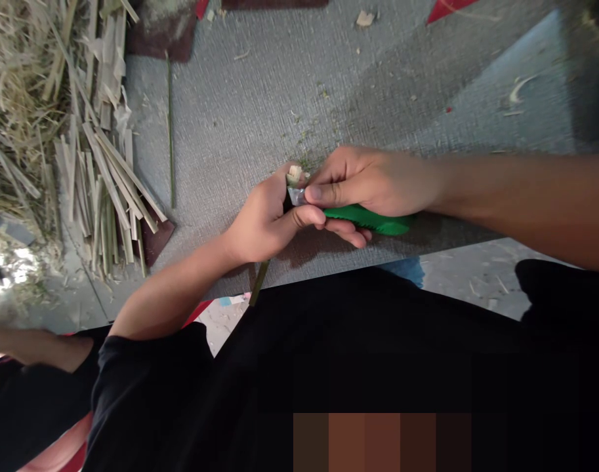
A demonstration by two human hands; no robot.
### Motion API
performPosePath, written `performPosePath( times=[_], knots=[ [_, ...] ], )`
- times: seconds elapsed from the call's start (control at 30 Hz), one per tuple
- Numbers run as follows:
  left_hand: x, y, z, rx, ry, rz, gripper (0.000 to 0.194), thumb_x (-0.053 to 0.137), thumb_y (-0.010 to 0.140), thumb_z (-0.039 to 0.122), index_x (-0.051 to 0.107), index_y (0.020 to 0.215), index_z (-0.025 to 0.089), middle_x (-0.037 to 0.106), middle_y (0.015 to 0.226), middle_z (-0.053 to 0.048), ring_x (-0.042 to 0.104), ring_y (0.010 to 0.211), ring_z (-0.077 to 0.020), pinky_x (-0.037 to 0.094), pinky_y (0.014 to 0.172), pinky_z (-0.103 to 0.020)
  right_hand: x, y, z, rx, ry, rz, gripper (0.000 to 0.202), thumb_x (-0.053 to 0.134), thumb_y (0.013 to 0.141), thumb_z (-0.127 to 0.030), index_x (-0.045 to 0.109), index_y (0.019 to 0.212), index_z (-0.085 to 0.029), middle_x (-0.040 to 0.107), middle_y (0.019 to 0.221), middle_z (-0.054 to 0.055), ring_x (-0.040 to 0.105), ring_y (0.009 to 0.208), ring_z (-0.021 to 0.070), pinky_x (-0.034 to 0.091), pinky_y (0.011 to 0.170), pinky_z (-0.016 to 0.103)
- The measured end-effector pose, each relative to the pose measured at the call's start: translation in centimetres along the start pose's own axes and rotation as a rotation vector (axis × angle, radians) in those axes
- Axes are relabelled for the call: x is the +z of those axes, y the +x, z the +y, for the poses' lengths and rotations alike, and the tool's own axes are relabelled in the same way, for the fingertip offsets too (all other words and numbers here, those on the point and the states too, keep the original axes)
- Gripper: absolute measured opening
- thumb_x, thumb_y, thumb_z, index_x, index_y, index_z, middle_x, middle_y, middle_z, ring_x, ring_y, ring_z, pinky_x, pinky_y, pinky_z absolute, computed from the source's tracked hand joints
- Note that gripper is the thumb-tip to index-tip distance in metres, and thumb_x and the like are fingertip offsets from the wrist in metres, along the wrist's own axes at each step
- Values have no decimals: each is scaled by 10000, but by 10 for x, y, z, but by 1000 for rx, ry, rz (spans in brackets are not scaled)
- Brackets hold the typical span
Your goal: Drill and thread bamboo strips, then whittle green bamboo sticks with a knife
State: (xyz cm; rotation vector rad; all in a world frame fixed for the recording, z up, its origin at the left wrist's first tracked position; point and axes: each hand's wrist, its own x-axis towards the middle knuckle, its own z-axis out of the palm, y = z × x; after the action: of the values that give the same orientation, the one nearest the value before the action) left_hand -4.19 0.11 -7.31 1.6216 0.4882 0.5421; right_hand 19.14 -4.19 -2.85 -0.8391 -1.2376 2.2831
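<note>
My left hand (266,219) is closed around a thin greenish bamboo strip (258,283), whose lower part sticks out below the wrist. A pale, frayed piece (294,174) shows at the top of that hand; whether it belongs to the same strip I cannot tell. In my right hand (380,180) is a knife with a green handle (371,219), its thumb lying near the silvery blade part (297,195). Both hands touch each other just above the table. The left thumb lies by the knife's front end, and the left fingertips show beneath the green handle.
Pale split strips (117,190) lie in a heap at the left beside tangled shavings (18,72). One thin green strip (170,131) lies apart on the grey table (220,131). Green crumbs are scattered beyond my hands. Another person's arm (38,347) is at the lower left.
</note>
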Motion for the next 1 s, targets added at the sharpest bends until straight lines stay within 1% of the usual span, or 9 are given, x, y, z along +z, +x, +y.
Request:
performPosePath(
  times=[0.13, 0.23, 0.33, 0.43, 0.5, 0.6, 0.7, 0.83, 1.0],
  knots=[
    [4, -1, 2, 36, 31, 61, 567, 744, 1000, 810, 617, 1003, 257, 765, 841, -13, 741, 792, -211, 571, 732, -419, 5, -3, -4, -37, -129, 117, 469, 609, 1255, -441, 638, 883, -156, 655, 653, -53, 682, 554, 49, 509, 592, 135],
    [5, -1, 2, 43, 30, 91, 585, 702, 1015, 832, 633, 1007, 251, 774, 853, -23, 745, 802, -206, 579, 738, -416, 5, -2, -2, -131, -158, 194, 441, 656, 1233, -423, 641, 876, -165, 660, 674, -47, 701, 568, 62, 533, 586, 142],
    [4, 0, 2, 0, 12, 108, 626, 774, 942, 853, 614, 1046, 257, 722, 807, 8, 724, 787, -191, 593, 725, -401, 4, -2, 0, -219, -84, 163, 479, 684, 1220, -432, 634, 828, -162, 630, 633, -42, 671, 505, 76, 529, 510, 165],
    [2, 0, 3, -20, -11, 91, 630, 852, 909, 814, 589, 1049, 259, 653, 774, 34, 684, 730, -167, 564, 662, -377, 4, -4, -3, -95, -47, 105, 510, 717, 1206, -478, 624, 822, -156, 637, 643, -49, 674, 516, 76, 534, 516, 167],
    [2, 0, 5, -46, -35, 64, 616, 887, 912, 770, 564, 1035, 259, 646, 766, 43, 682, 709, -159, 558, 648, -369, 3, -4, -5, 0, -45, 50, 516, 703, 1212, -504, 634, 839, -153, 652, 634, -48, 682, 525, 79, 533, 525, 164],
    [3, 0, 8, -94, -93, 11, 623, 919, 913, 726, 510, 1012, 268, 671, 737, 50, 730, 707, -176, 594, 665, -378, -1, -1, -3, -11, -30, -35, 520, 686, 1214, -526, 679, 855, -150, 701, 616, -20, 672, 490, 94, 521, 476, 169],
    [5, 0, 12, -115, -186, -64, 646, 907, 924, 732, 454, 1006, 278, 716, 715, 48, 839, 804, -232, 665, 725, -397, -6, 4, 3, -71, -24, -89, 513, 718, 1189, -551, 727, 874, -147, 748, 634, 10, 646, 452, 103, 522, 442, 186],
    [6, 2, 17, -158, -321, -137, 689, 904, 907, 755, 412, 987, 279, 816, 802, -6, 916, 992, -310, 725, 837, -454, -6, 4, 5, -75, -37, -84, 487, 710, 1200, -521, 745, 898, -140, 750, 643, 3, 654, 469, 90, 510, 464, 163],
    [6, 6, 18, -118, -317, -116, 626, 860, 946, 757, 485, 922, 257, 792, 784, -26, 905, 927, -299, 729, 817, -469, -1, -1, -1, -59, -66, 48, 444, 652, 1233, -443, 714, 912, -144, 707, 644, -45, 716, 541, 76, 517, 549, 143]
  ],
)
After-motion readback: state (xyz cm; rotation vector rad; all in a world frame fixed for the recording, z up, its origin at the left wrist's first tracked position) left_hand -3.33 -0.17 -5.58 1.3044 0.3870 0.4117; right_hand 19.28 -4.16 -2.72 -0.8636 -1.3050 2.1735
